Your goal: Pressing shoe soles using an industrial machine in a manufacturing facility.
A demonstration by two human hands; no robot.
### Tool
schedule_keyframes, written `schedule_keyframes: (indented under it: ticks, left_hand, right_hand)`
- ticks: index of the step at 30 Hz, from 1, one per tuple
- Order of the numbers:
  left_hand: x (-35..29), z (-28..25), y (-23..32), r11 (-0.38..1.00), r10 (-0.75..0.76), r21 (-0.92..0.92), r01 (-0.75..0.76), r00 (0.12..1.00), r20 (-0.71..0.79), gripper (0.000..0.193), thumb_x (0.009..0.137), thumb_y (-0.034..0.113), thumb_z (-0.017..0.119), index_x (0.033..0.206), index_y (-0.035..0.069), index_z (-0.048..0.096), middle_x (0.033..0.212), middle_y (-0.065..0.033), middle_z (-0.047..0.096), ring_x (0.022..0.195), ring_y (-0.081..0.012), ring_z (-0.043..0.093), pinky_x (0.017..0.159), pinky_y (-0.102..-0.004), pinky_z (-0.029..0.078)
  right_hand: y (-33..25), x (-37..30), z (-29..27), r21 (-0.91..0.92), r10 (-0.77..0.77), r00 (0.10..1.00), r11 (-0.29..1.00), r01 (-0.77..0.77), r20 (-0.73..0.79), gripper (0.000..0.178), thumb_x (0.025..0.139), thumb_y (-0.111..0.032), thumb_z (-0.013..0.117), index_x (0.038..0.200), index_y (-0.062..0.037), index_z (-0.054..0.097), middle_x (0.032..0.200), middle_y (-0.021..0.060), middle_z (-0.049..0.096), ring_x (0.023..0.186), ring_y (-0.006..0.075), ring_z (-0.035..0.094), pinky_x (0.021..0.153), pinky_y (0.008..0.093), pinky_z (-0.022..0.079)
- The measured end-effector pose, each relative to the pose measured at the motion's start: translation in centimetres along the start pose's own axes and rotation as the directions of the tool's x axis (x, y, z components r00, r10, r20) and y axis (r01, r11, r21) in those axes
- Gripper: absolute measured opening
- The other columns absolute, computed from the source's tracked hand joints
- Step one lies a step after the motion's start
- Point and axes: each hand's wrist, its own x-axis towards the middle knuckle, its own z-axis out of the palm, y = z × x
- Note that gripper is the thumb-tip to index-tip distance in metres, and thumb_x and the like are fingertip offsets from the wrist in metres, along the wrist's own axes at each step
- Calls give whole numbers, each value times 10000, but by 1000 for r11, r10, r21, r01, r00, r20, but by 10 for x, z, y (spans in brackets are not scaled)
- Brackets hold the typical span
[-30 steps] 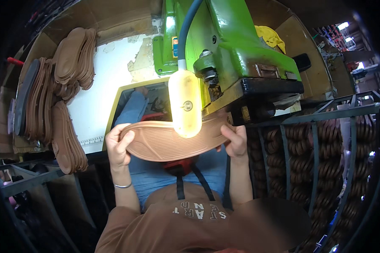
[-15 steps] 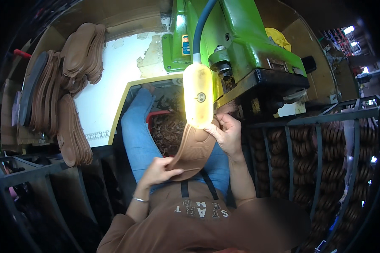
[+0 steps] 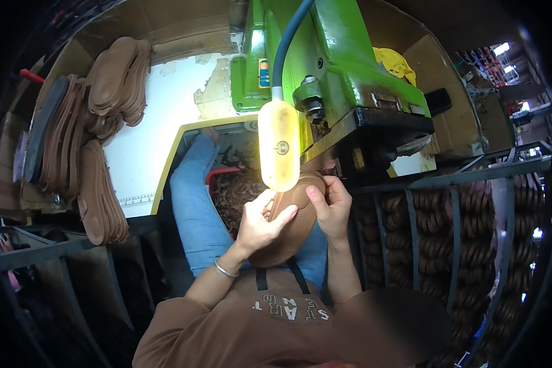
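Note:
Between my two hands, above my lap, is a brown shoe sole [image 3: 288, 236] with a textured face. My left hand [image 3: 259, 226] grips its left edge, thumb lying on the face. At the far right end my right hand [image 3: 331, 207] pinches the rim, thumb on top and fingers curled behind. A glowing yellow-cased lamp [image 3: 279, 147] on a blue flexible stem hangs just in front of the sole and hides part of its far end. Beyond it stands a green machine [image 3: 349, 73] with a dark lower head.
Stacks of brown soles [image 3: 113, 80] and a grey sole [image 3: 46, 129] lie on the white table [image 3: 144, 153] at left. A red-rimmed bin [image 3: 224, 172] of brown scraps sits between my legs. Metal racks [image 3: 454, 239] full of brown soles stand at right; another rack [image 3: 55, 254] is at left.
My left hand has moved up along the sole from its near end to its left edge near the lamp. The sole has turned more face-up; my right hand still pinches its far end.

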Motion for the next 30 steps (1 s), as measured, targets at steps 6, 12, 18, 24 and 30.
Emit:
schedule_keyframes:
  ticks: [6, 12, 18, 24, 30]
  left_hand:
    - [-14, -5, -4, 979, 66, -174, -106, 973, -222, 269, 850, 4, 617, 1100, -49, 533, 957, -75, 638, 829, -80, 601, 738, -210, 492]
    - [-3, -48, 11, 990, 117, -54, -128, 977, -179, 258, 847, 53, 628, 1089, -14, 569, 948, -80, 643, 840, -73, 591, 730, -197, 483]
    - [86, -209, 67, 435, 824, 897, -78, 437, -361, 352, 768, 127, 696, 1069, 15, 552, 1075, -150, 580, 1029, -306, 524, 921, -400, 379]
    - [143, -326, 133, -41, 833, 707, 706, 415, -366, 627, 714, 580, 635, 1161, 143, 579, 1195, -173, 518, 1056, -427, 470, 832, -580, 391]
    - [148, -306, 118, -48, 843, 842, 537, 474, -254, 575, 720, 525, 683, 1125, 121, 628, 1209, -138, 545, 1144, -329, 481, 969, -593, 309]
  right_hand:
    - [-10, 14, 28, 175, 52, 973, 980, -92, 223, 189, 831, 13, 632, 1004, 67, 577, 928, 79, 649, 834, 88, 600, 737, 214, 484]
    - [-20, 1, -14, -223, 145, 967, 970, -97, 208, 324, 810, -101, 675, 1093, 17, 572, 966, 63, 635, 859, 111, 596, 765, 256, 483]
    - [-38, -26, -154, 330, 188, 803, 944, 11, -565, 319, 885, -167, 557, 1169, -23, 535, 1074, 98, 612, 904, 193, 614, 728, 279, 512]
    - [-19, -2, -153, 602, 255, 830, 790, 117, -496, 345, 868, -79, 547, 1193, 19, 487, 1081, 163, 592, 856, 308, 636, 645, 368, 557]
    - [-15, 99, -98, 613, 71, 867, 736, 287, -492, 318, 881, -38, 528, 1169, 77, 460, 1027, 198, 604, 897, 342, 645, 715, 386, 564]
